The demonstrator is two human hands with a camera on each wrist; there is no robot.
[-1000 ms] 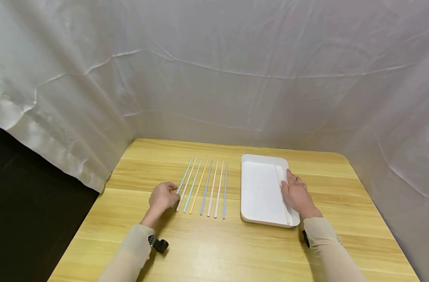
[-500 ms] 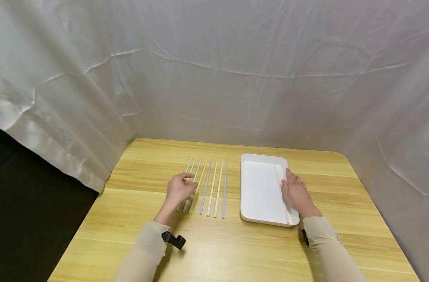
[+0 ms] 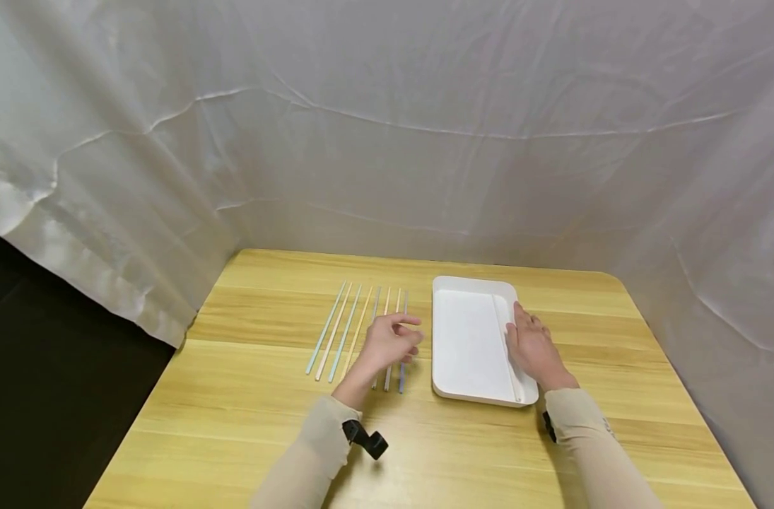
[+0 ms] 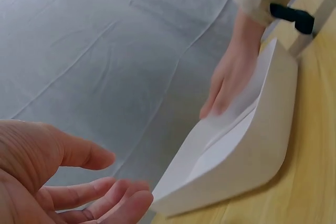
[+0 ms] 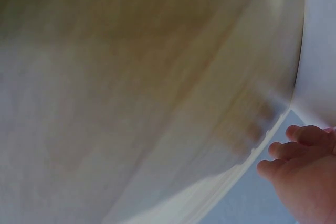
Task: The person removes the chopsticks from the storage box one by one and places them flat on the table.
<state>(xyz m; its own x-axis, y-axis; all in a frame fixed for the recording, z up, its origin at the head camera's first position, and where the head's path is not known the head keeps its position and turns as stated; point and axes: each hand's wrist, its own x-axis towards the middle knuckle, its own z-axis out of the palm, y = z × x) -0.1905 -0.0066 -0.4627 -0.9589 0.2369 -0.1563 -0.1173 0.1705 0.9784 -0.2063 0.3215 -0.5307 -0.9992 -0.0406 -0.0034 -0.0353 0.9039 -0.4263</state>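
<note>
Several thin pastel sticks [image 3: 338,345] lie side by side on the table, in green, pink, yellow and blue. My left hand [image 3: 391,342] is over the right end of the row and hides parts of some sticks. In the left wrist view, a gap shows between its thumb [image 4: 89,153] and loosely bent fingers, with nothing held. To the right is a shallow white rectangular tray [image 3: 472,396] with one pale stick [image 3: 507,353] along its right side. My right hand [image 3: 534,350] holds the tray's right wall, thumb on the inner side and fingers along the outer side.
A wooden table [image 3: 285,438] carries everything. Pale curtains [image 3: 387,177] hang along its back and sides. The floor [image 3: 56,367] to the left is dark. Each wrist wears a black strap camera [image 3: 365,438].
My left hand has moved right, from the leftmost stick across the row to the right end beside the tray. The leftmost stick is uncovered. The right hand and tray have stayed put.
</note>
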